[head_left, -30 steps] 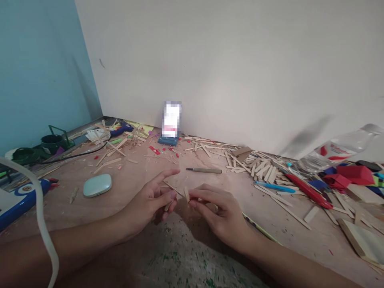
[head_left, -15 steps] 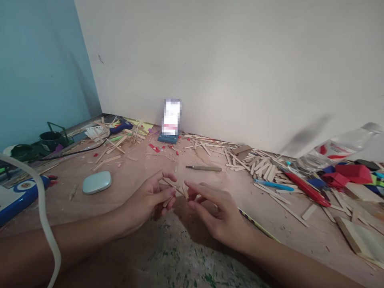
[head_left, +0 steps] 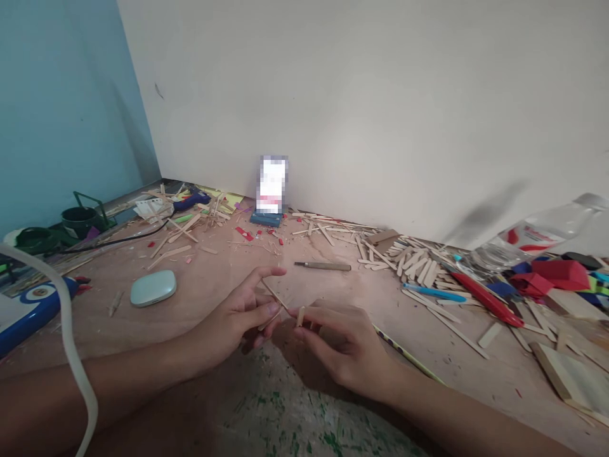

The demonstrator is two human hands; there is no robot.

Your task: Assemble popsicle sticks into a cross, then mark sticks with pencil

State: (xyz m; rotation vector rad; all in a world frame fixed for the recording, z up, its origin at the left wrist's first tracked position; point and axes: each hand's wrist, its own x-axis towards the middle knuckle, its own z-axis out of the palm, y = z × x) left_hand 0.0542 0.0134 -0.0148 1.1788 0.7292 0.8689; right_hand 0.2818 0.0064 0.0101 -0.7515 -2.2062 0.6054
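Observation:
Between thumb and fingers, my left hand (head_left: pixel 252 311) grips a small piece made of thin wooden craft sticks (head_left: pixel 275 296) joined at an angle; its index finger is stretched out above. My right hand (head_left: pixel 340 336) pinches a short cut piece of craft stick (head_left: pixel 300 316), held upright beside the tip of the left hand's sticks. I cannot tell whether the two pieces touch. Both hands are above the table, near its middle. Behind them lies a narrow carving tool (head_left: pixel 323 266) with a wooden handle. A yellow patterned pencil (head_left: pixel 404 352) is partly hidden by my right forearm.
A phone (head_left: pixel 272 185) stands on a blue holder by the wall. Loose craft sticks (head_left: pixel 421 266) pile up at right, near a red cutter (head_left: pixel 485 298), a blue pen (head_left: pixel 434 292) and a plastic bottle (head_left: pixel 533 235). At left are a pale-green case (head_left: pixel 153 289), a glue gun (head_left: pixel 191 200) and a white cable (head_left: pixel 71 343).
My right hand has turned the short stick piece more upright and lowered slightly. The left index finger has straightened, and the sticks in that hand show more clearly.

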